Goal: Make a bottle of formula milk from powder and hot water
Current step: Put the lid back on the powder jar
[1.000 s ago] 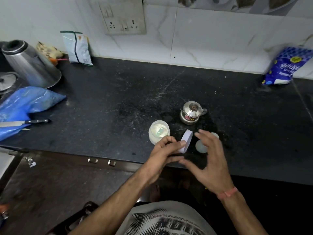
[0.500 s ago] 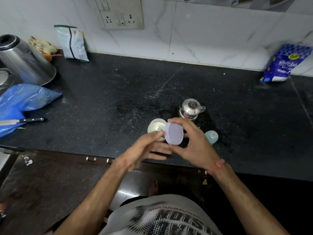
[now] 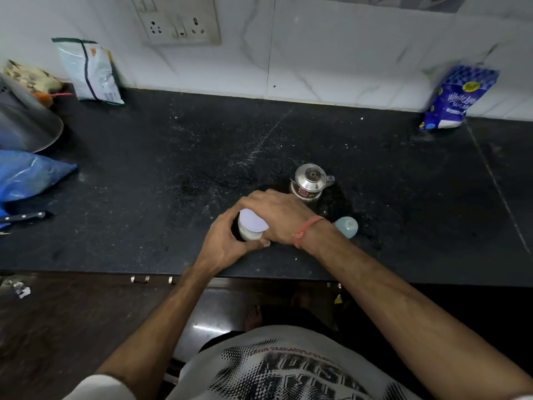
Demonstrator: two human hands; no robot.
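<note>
While both hands (image 3: 230,241) grip jar (image 3: 249,233) and lid (image 3: 252,222) | near counter (image 3: 144,174) edge | left side open

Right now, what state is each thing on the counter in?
White jar: upright, lavender lid on top.
Left hand: gripping the jar body.
Right hand: over the lid.
Steel pot: upright, lidded.
Pale blue cap: lying loose.
Sugar bag: leaning on the wall.
Knife: lying flat.

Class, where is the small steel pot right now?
In the head view, the small steel pot stands on the black counter, right of centre, just behind the right hand.
</note>
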